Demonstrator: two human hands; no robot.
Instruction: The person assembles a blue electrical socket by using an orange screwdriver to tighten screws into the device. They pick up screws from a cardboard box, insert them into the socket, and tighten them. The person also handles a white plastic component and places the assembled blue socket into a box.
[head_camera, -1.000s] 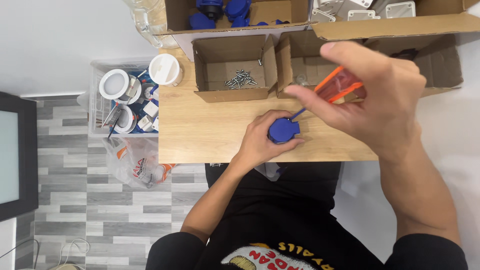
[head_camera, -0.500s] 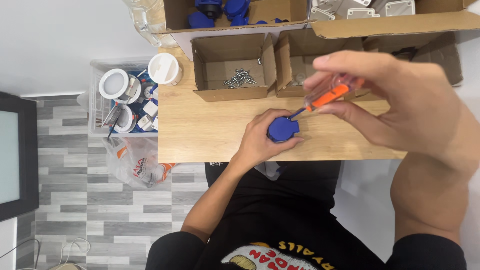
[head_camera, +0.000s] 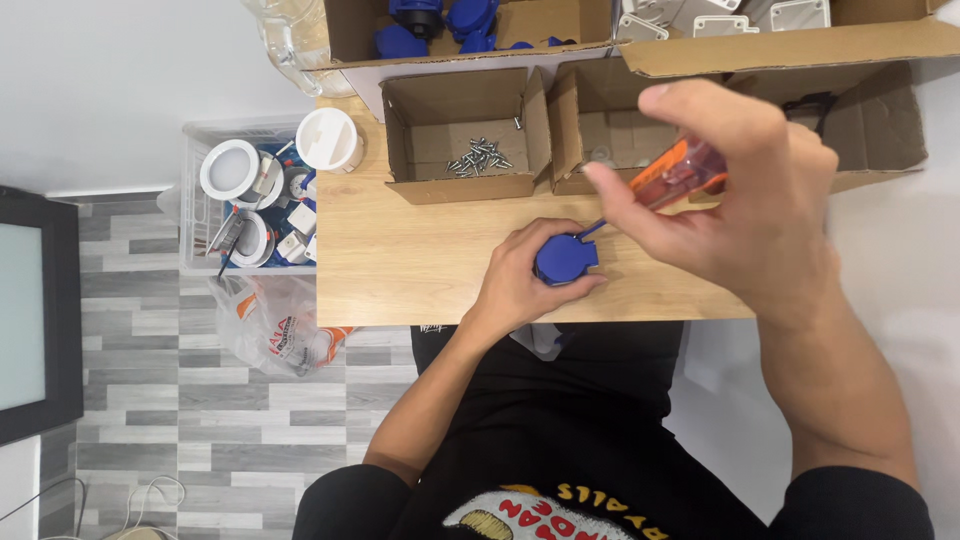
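My left hand grips a round blue plastic part and holds it down on the wooden table. My right hand is raised close to the camera and holds a screwdriver with a clear orange handle. The screwdriver's shaft slants down to the left, and its tip meets the top of the blue part.
An open cardboard box with several loose screws stands behind the blue part. More boxes at the back hold blue parts and white parts. A clear bin of white fittings and a plastic bag sit on the floor at left.
My right hand has turned around the screwdriver handle and lifted nearer the camera. The left hand and the blue part have stayed put.
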